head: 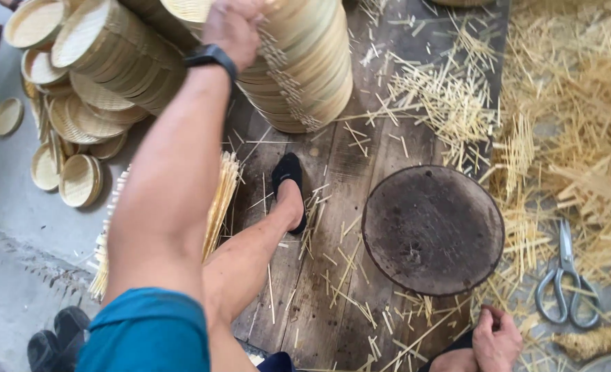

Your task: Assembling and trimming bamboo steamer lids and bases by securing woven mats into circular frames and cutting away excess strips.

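Weathered wooden floor planks (333, 172) carry everything, littered with pale bamboo splints (450, 96). Biggest is the tall stack of woven bamboo trays (305, 62), leaning at the top of view; the left hand (231, 24) rests on its upper rim, fingers curled over the edge, seemingly steadying or shifting it. A dark round wooden block (433, 229) lies below. Steel scissors (565, 282) sit right. The right hand (496, 337) is loosely closed, holding nothing visible.
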